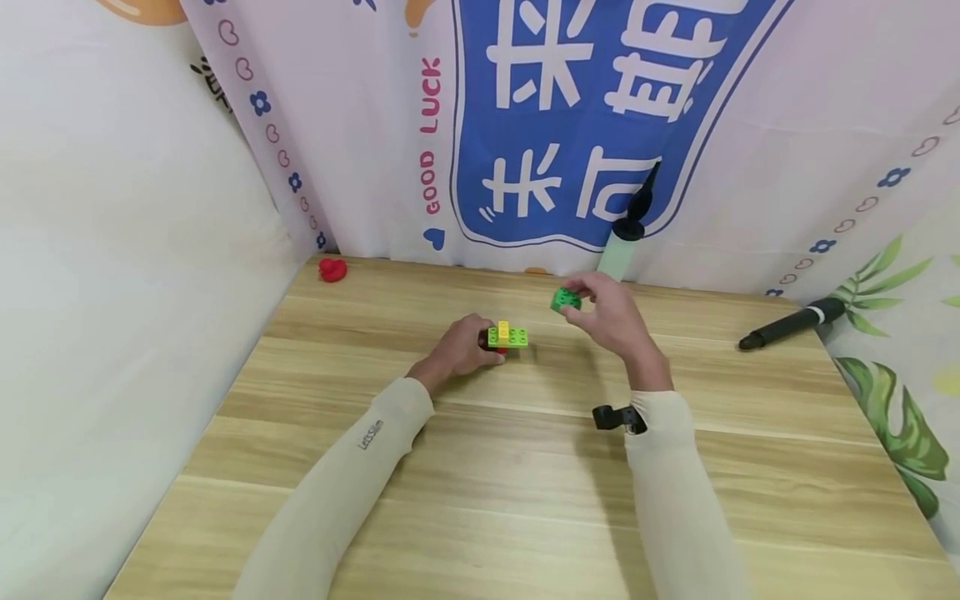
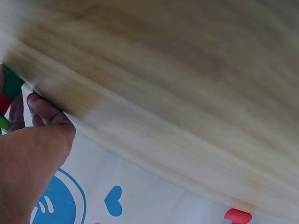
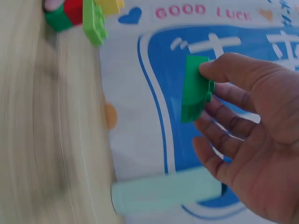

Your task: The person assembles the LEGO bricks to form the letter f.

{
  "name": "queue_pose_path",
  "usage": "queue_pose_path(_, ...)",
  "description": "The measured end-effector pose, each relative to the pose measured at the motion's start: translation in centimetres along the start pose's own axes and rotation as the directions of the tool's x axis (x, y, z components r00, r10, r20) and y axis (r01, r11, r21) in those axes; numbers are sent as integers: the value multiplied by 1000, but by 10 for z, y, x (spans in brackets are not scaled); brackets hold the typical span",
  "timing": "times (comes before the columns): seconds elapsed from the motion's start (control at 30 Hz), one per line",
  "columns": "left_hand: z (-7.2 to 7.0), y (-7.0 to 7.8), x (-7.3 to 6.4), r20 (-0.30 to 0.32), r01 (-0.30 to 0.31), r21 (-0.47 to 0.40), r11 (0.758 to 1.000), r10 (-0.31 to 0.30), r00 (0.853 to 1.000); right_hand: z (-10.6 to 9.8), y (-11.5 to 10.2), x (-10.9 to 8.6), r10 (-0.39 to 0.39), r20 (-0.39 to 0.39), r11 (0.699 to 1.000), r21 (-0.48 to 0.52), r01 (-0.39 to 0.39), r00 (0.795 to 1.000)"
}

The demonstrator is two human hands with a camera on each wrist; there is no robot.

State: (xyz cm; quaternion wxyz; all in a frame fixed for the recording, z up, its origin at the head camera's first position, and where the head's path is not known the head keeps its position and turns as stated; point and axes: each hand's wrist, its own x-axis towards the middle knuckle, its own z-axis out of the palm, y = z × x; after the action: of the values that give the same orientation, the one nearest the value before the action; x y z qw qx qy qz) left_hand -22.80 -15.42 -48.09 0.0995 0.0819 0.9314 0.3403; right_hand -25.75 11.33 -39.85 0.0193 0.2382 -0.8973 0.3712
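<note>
My left hand [image 1: 461, 344] grips a small stack of toy building blocks low over the wooden table. From the bottom up, the right wrist view shows a dark green block [image 3: 57, 21], a red block [image 3: 73, 11], a lime-green block [image 3: 93, 25] and a yellow block [image 3: 110, 6]. To the right and farther back, my right hand [image 1: 611, 317] pinches a green studded building block [image 1: 565, 301] between thumb and fingers, held above the table and apart from the stack. The left wrist view catches only part of the stack, at its left edge.
A red toy duck [image 1: 332, 269] sits at the table's back left corner. Behind my right hand stands a pale green hand pump [image 1: 615, 260] with a black nozzle, near the printed cloth [image 1: 397, 167]. A thick black marker [image 1: 791, 325] lies at the right edge of the table [image 1: 480, 517].
</note>
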Motion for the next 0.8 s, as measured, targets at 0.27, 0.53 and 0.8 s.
queue_pose_path(0.27,0,0,0,-1,-10,-3,1000,10,1000,28,-17,17,-62,106,998,24,60,992)
queue_pose_path(0.53,2,-4,1,-16,-34,-9,999,34,999,51,-22,25,-107,170,993,68,97,980)
queue_pose_path(0.8,0,-3,1,-20,-47,5,999,47,999,59,-26,27,-95,206,995,55,86,974)
